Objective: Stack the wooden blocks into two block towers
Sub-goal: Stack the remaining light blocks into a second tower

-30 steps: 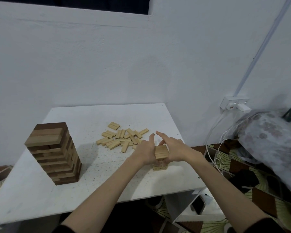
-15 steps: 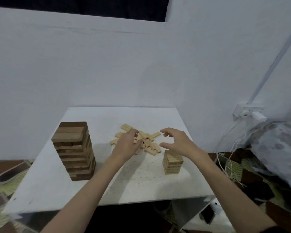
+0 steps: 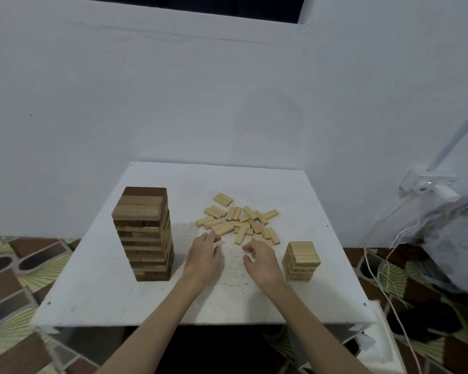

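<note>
A white table fills the middle and lower part of the frame, pushed against a pale wall, and all of the work happens on it. The biggest thing on it is the tall tower at the left of centre, made of darker and lighter layers laid crosswise; I think it stands apart so that the arms do not knock it. At the lower right of the table stands the short tower, only a few layers of pale wood, and it seems to be the one under construction. Between and behind them, toward the wall, lies the pile of loose blocks, scattered flat and partly one on another, within easy reach of both hands. The left hand rests with relaxed, almost straight fingers at the near edge of the pile, touching or nearly touching a block; I cannot tell which. The right hand is beside it, fingers loosely curled, and it seems to hold nothing, as if about to pick a block. At the right edge of the frame a wall socket with white cables is visible. I can read no writing or brand on anything.
</note>
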`<control>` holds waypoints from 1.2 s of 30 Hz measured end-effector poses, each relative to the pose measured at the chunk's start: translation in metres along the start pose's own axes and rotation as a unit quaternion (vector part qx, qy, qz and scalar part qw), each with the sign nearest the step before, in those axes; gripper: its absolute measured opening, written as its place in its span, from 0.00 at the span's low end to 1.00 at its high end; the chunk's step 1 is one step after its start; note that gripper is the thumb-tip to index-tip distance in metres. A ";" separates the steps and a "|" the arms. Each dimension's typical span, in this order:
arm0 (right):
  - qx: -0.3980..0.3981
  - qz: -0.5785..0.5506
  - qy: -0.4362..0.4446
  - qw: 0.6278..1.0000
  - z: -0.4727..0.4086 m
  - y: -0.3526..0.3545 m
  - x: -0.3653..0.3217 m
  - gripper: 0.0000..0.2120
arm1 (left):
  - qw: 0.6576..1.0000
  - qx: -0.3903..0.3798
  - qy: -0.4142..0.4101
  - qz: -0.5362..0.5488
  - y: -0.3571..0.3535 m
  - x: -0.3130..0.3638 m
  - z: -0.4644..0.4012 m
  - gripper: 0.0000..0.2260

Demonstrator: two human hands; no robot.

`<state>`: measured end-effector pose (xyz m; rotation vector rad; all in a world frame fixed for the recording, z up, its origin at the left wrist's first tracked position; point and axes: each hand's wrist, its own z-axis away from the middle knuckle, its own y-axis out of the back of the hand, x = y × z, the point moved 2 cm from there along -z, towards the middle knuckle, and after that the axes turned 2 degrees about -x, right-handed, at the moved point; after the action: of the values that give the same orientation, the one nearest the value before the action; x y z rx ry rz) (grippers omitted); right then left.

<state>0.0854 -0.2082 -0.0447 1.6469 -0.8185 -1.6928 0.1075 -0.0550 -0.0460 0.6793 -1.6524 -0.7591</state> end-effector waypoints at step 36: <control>0.095 -0.011 0.002 0.995 -0.027 -0.026 0.000 0.20 | 0.986 -0.074 0.065 0.133 -0.010 -0.011 -0.026 0.27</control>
<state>0.1115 -0.1921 -0.0660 1.7901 -0.9902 -1.6692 0.1354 -0.0561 -0.0562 0.3854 -1.5133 -0.6226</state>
